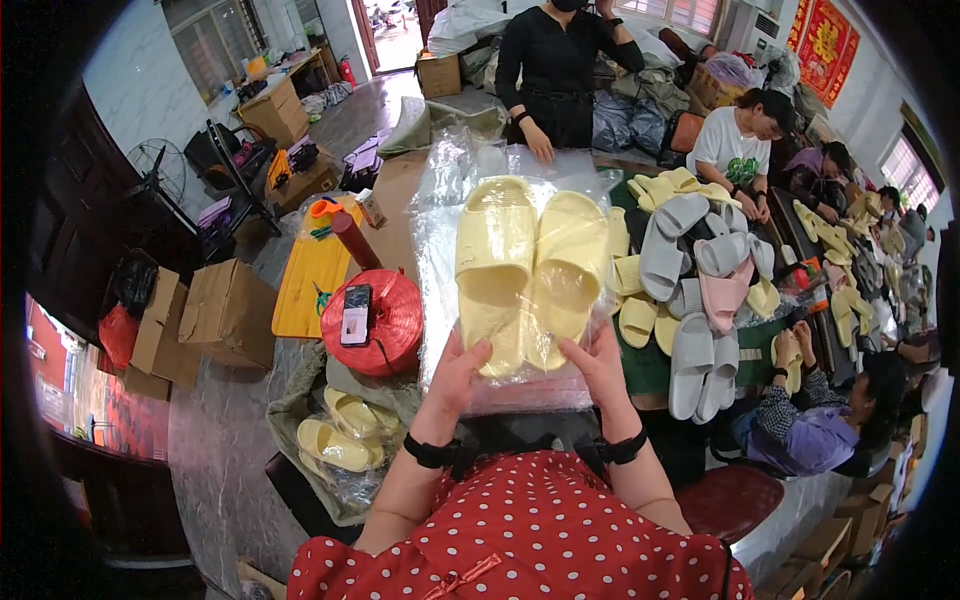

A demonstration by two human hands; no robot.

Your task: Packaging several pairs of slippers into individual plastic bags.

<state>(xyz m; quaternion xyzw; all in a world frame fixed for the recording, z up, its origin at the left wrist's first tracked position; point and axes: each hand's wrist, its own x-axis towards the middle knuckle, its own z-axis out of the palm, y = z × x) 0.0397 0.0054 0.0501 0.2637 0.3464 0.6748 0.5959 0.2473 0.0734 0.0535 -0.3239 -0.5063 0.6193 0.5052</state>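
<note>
A pair of pale yellow slippers lies side by side, toes pointing away from me, in a clear plastic bag. My left hand grips the heel end on the left, thumb on top. On the other side my right hand holds the right heel the same way; the fingers of both hands are partly hidden beneath. Under the pair is a stack of clear plastic bags on the table. I cannot tell whether the slippers rest on it or are held just above.
Left of the stack sits a red twine roll with a phone on it. A sack below holds bagged yellow slippers. Grey, pink and yellow slippers pile up on the right. Co-workers surround the tables; one person stands opposite.
</note>
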